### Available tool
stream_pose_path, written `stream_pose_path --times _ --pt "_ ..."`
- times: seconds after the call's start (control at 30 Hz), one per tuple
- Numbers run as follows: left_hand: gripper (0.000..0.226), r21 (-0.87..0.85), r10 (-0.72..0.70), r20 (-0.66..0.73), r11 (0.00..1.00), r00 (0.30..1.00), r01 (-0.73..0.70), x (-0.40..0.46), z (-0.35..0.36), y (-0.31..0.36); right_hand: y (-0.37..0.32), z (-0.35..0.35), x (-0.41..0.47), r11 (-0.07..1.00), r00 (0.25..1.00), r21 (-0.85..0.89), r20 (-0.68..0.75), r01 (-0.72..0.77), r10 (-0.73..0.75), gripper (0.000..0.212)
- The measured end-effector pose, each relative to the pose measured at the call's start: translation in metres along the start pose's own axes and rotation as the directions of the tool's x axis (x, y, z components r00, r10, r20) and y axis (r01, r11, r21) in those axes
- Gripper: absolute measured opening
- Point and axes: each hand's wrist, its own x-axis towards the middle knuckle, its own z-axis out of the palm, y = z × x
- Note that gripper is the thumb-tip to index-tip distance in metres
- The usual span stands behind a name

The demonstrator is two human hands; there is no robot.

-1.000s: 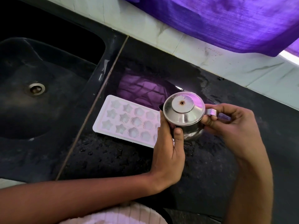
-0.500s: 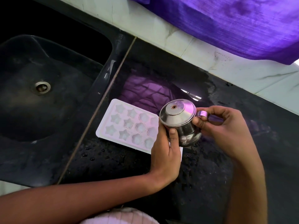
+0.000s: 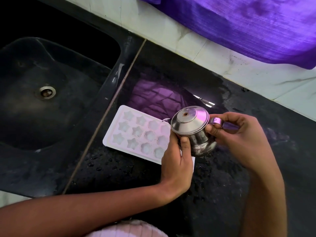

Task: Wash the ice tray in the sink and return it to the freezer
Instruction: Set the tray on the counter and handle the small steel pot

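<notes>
The black sink point(image 3: 51, 103) filled the left of the frame, its drain point(image 3: 45, 92) at center left. The wet black tabletop point(image 3: 222, 194) ran across the right, purple cloth point(image 3: 248, 26) hanging at upper right. The white ice tray point(image 3: 136, 134) lay flat on the tabletop at center, just right of the sink. The left hand point(image 3: 177, 161) gripped the steel pot point(image 3: 193, 132) by its body; the right hand point(image 3: 239, 139) pinched its handle.

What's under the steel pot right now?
The steel pot, held by the left hand and right hand, hangs over the ice tray's right end and the wet counter. That end is hidden.
</notes>
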Motion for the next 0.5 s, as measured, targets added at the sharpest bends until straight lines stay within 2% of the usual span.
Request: stream_pose_path --times 0.3,0.4,0.5 --pt "0.064 0.021 -0.007 0.003 1.000 1.000 0.007 -0.0016 -0.0015 0.0025 -0.0015 -0.0011 -0.0015 1.000 1.000 -0.014 -0.002 -0.007 0.007 0.011" --pt "0.056 0.034 0.006 0.008 0.999 1.000 -0.006 -0.0026 -0.0024 0.0054 -0.0012 -0.0008 -0.0033 1.000 1.000 0.002 -0.011 -0.011 0.011 0.012" --pt "0.057 0.031 0.031 0.012 0.999 0.999 -0.031 -0.0033 -0.0025 0.0074 0.0009 -0.0006 -0.0051 0.999 0.999 0.040 -0.030 -0.021 0.022 0.012"
